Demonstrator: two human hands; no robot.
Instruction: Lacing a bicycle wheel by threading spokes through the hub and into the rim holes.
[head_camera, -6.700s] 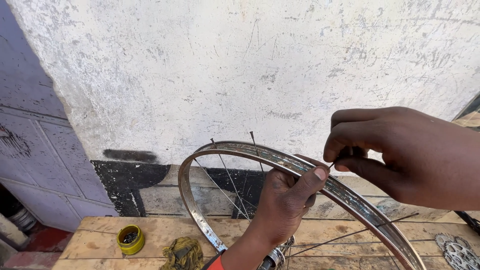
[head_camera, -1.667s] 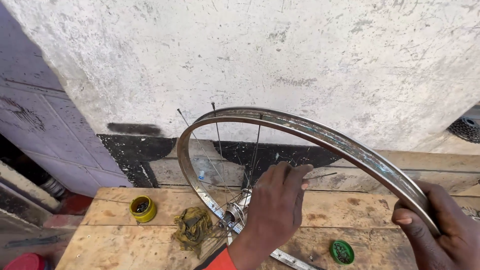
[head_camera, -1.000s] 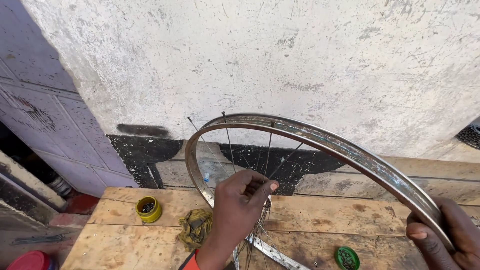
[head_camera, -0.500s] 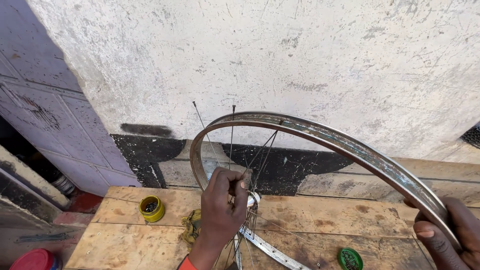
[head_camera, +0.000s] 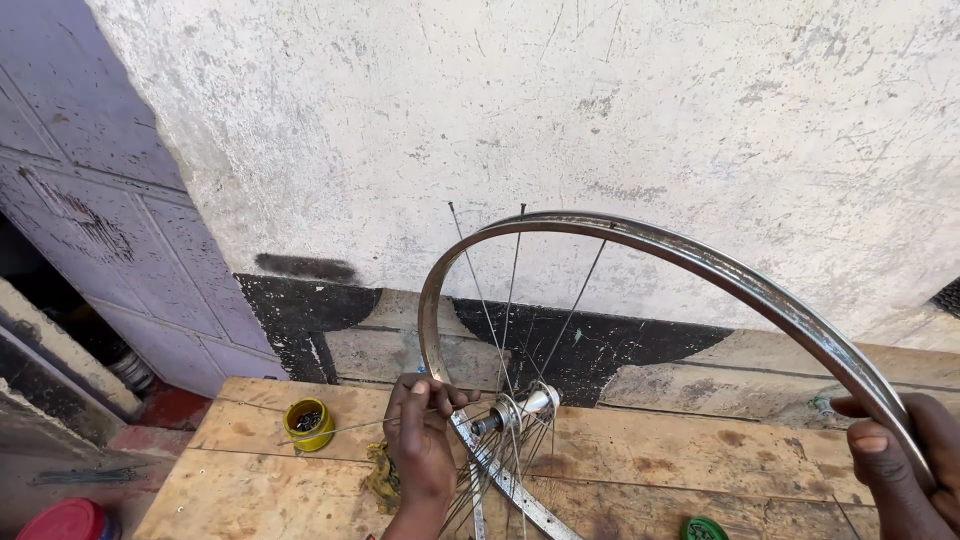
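My right hand (head_camera: 905, 465) is clamped on the chrome wheel rim (head_camera: 700, 262), which stands tilted over the wooden bench (head_camera: 660, 470). My left hand (head_camera: 420, 440) pinches a loose spoke (head_camera: 350, 427) just left of the hub (head_camera: 515, 408). A yellow cup (head_camera: 308, 424) sits near the left.

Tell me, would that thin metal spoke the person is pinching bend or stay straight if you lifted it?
The spoke in the left hand is a long, very thin wire, so it would probably flex and wobble at its free end. It looks light. Being round and smooth, it may roll on the wooden table or slip from the fingers.
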